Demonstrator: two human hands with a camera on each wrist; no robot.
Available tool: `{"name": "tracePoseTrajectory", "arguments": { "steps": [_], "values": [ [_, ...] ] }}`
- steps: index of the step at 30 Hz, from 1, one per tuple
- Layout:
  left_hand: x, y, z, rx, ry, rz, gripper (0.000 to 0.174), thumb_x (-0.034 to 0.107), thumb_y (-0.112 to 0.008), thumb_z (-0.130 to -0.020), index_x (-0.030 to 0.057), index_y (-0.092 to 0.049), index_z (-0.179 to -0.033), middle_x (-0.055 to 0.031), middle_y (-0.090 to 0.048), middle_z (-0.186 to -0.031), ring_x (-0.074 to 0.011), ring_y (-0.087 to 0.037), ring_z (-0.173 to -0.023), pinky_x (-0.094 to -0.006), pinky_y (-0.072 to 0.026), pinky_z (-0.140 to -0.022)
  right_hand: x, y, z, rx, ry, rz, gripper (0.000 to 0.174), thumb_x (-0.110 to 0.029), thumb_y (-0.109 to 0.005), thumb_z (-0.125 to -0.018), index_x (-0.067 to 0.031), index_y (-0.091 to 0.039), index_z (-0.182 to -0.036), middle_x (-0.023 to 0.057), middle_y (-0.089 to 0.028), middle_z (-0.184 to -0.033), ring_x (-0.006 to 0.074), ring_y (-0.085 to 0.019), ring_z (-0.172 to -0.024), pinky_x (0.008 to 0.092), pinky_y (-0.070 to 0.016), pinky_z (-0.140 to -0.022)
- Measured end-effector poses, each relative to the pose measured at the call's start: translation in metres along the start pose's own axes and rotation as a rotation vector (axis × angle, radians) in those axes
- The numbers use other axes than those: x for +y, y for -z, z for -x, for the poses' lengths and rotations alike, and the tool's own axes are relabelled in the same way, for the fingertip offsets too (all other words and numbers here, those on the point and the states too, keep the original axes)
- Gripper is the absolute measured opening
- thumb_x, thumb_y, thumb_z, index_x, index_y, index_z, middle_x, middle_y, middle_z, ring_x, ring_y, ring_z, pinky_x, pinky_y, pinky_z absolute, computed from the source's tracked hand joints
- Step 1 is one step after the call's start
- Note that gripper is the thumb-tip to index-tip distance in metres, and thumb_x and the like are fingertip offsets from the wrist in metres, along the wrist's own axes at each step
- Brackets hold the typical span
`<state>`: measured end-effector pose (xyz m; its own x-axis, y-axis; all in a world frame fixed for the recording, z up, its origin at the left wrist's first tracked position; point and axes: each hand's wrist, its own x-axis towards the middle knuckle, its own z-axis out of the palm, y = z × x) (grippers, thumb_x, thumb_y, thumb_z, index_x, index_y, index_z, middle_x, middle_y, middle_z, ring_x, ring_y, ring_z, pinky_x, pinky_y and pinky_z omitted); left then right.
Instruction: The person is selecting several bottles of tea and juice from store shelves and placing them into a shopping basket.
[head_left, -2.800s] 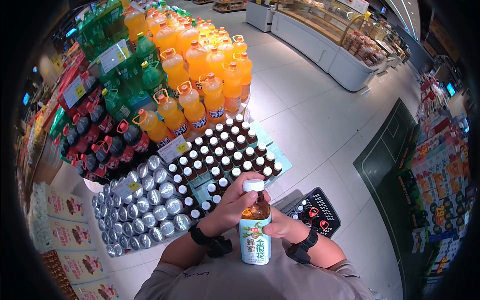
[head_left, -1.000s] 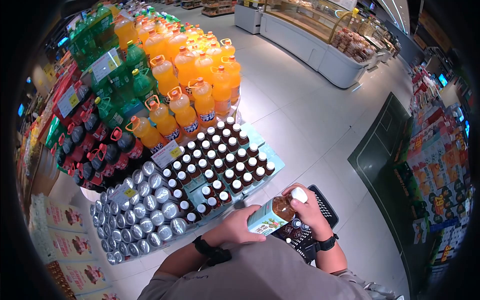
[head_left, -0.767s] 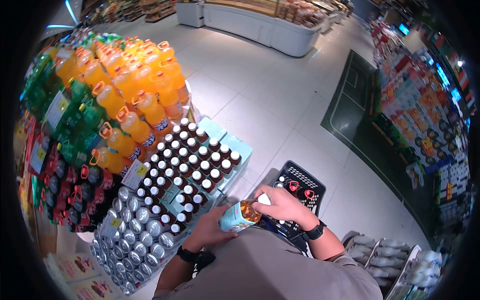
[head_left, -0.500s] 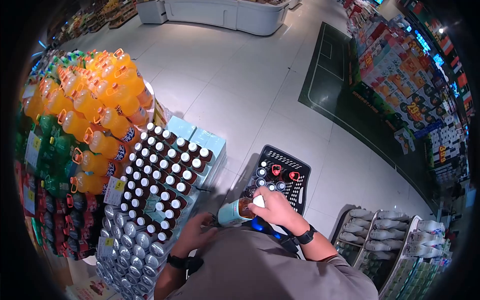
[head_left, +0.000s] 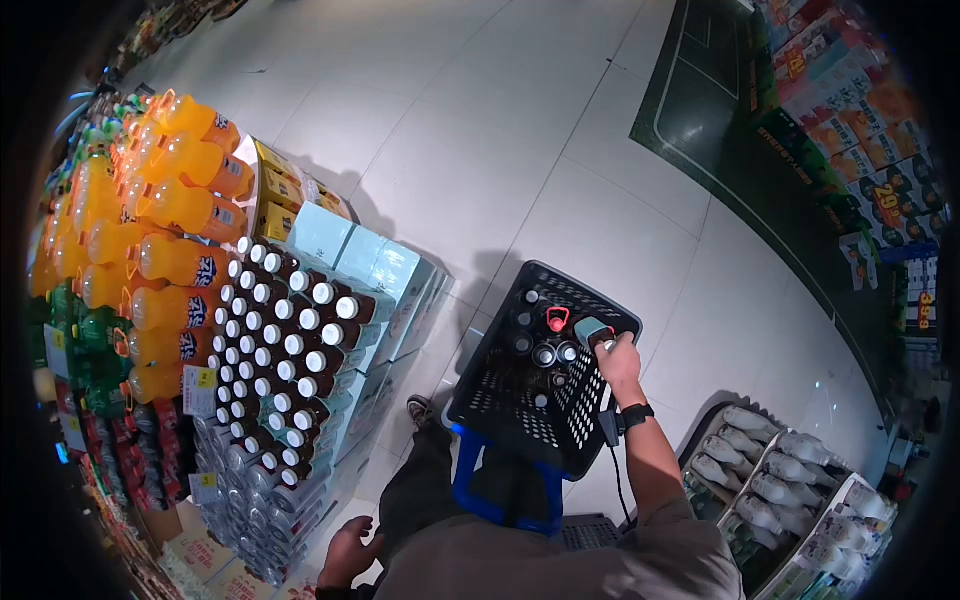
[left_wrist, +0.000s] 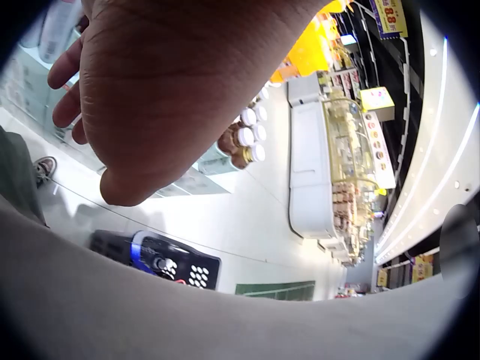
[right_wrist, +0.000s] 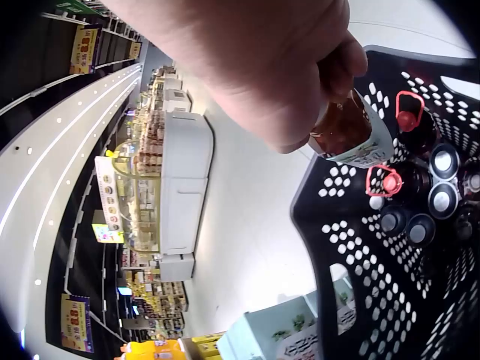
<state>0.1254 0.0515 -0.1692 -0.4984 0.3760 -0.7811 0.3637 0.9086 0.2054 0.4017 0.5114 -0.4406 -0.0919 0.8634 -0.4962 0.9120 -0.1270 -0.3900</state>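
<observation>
The right hand [head_left: 619, 364] grips the amber bottle [head_left: 594, 330] by its capped end, over the right side of the black basket [head_left: 585, 459]. In the right wrist view the bottle's blue-green label [right_wrist: 366, 148] faces the basket's inside, with the right hand [right_wrist: 262, 67] round its neck. Several bottles, one with a red handle [head_left: 558, 319], stand in the basket. The left hand [head_left: 352, 550] hangs low beside the body, holding nothing, its fingers loosely bent. In the left wrist view the left hand [left_wrist: 150, 97] is seen close up.
White-capped bottles [head_left: 285, 369] on stacked cartons [head_left: 384, 270] stand to the left, with silver cans [head_left: 245, 500] and orange drinks [head_left: 180, 260] around them. A shelf unit of pale bottles [head_left: 790, 490] is at lower right. The basket has a blue handle [head_left: 505, 515].
The left hand has come off the bottle and dropped to the body's side. The right hand has carried the bottle forward and right, over the basket. The head view has turned further down.
</observation>
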Motion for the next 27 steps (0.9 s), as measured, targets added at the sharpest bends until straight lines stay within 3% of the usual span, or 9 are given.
{"name": "tracePoseTrajectory", "arguments": {
  "steps": [3,5,7,9,11,14,17,21,27],
  "values": [
    [0.001,-0.025,0.015,-0.013,0.156,0.025,0.051,0.028,-0.075,-0.078,-0.0022,-0.063,-0.118,-0.0188,-0.069,-0.108,-0.0301,-0.069,-0.095,-0.0393,-0.0548,-0.083,0.025,-0.034,-0.065,-0.048,-0.039,0.010,0.053,-0.036,-0.067,-0.084,0.0042,-0.050,-0.113,0.0285,-0.068,-0.099,0.0433,-0.067,-0.094,0.0482,-0.0527,-0.084],
    [0.025,-0.029,0.014,-0.001,0.155,-0.011,0.044,0.023,-0.073,-0.083,-0.0039,-0.062,-0.116,-0.0186,-0.071,-0.104,-0.0272,-0.070,-0.092,-0.0367,-0.0549,-0.081,0.027,-0.049,-0.095,-0.081,-0.039,0.022,0.052,-0.034,-0.069,-0.084,0.0035,-0.049,-0.114,0.0282,-0.068,-0.102,0.0424,-0.066,-0.097,0.0473,-0.0524,-0.086],
    [0.040,-0.027,0.023,-0.084,0.207,0.004,0.047,0.025,-0.068,-0.091,-0.0010,-0.058,-0.128,-0.0207,-0.070,-0.110,-0.0325,-0.068,-0.100,-0.0436,-0.0544,-0.083,0.030,-0.066,-0.116,-0.115,-0.059,0.064,0.052,-0.034,-0.069,-0.085,0.0026,-0.047,-0.115,0.0272,-0.068,-0.102,0.0421,-0.067,-0.097,0.0473,-0.0530,-0.086],
    [0.031,-0.039,0.037,-0.125,0.268,0.114,0.042,0.020,-0.066,-0.092,-0.0033,-0.058,-0.126,-0.0192,-0.070,-0.106,-0.0278,-0.068,-0.096,-0.0389,-0.0549,-0.081,0.034,-0.081,-0.129,-0.148,-0.079,0.107,0.053,-0.034,-0.069,-0.085,0.0017,-0.045,-0.116,0.0262,-0.068,-0.102,0.0417,-0.067,-0.097,0.0474,-0.0536,-0.086],
    [0.030,-0.043,0.042,-0.105,0.201,0.155,0.041,0.018,-0.064,-0.093,-0.0041,-0.057,-0.126,-0.0187,-0.070,-0.104,-0.0258,-0.069,-0.092,-0.0371,-0.0554,-0.078,0.040,-0.094,-0.141,-0.153,-0.091,0.140,0.051,-0.034,-0.069,-0.086,0.0011,-0.045,-0.116,0.0260,-0.068,-0.102,0.0411,-0.067,-0.098,0.0468,-0.0540,-0.087],
    [0.051,-0.039,0.033,-0.090,0.341,0.228,0.039,0.017,-0.063,-0.094,-0.0048,-0.057,-0.126,-0.0182,-0.071,-0.103,-0.0243,-0.069,-0.089,-0.0356,-0.0556,-0.077,0.042,-0.115,-0.164,-0.182,-0.072,0.186,0.051,-0.032,-0.069,-0.087,0.0021,-0.044,-0.116,0.0254,-0.068,-0.102,0.0413,-0.067,-0.098,0.0470,-0.0542,-0.087],
    [0.038,-0.057,0.033,-0.053,0.355,0.259,0.039,0.017,-0.063,-0.095,-0.0041,-0.057,-0.127,-0.0181,-0.070,-0.104,-0.0227,-0.068,-0.088,-0.0339,-0.0555,-0.076,0.036,-0.133,-0.186,-0.195,-0.051,0.206,0.051,-0.029,-0.069,-0.087,0.0033,-0.044,-0.118,0.0250,-0.068,-0.104,0.0412,-0.067,-0.098,0.0470,-0.0537,-0.088],
    [0.048,-0.062,0.027,-0.068,0.404,0.181,0.038,0.018,-0.063,-0.095,-0.0020,-0.057,-0.126,-0.0162,-0.070,-0.106,-0.0255,-0.068,-0.089,-0.0373,-0.0547,-0.079,0.036,-0.161,-0.206,-0.301,-0.032,0.250,0.055,-0.028,-0.067,-0.087,0.0040,-0.042,-0.125,0.0272,-0.065,-0.111,0.0405,-0.065,-0.103,0.0456,-0.0528,-0.091],
    [0.065,-0.065,0.023,-0.070,0.527,0.256,0.036,0.017,-0.065,-0.091,0.0002,-0.059,-0.121,-0.0168,-0.070,-0.105,-0.0265,-0.067,-0.094,-0.0388,-0.0537,-0.081,0.051,-0.224,-0.230,-0.277,-0.098,0.213,0.052,-0.027,-0.064,-0.090,0.0024,-0.041,-0.126,0.0283,-0.061,-0.119,0.0433,-0.062,-0.109,0.0479,-0.0515,-0.093]
  ]
}}
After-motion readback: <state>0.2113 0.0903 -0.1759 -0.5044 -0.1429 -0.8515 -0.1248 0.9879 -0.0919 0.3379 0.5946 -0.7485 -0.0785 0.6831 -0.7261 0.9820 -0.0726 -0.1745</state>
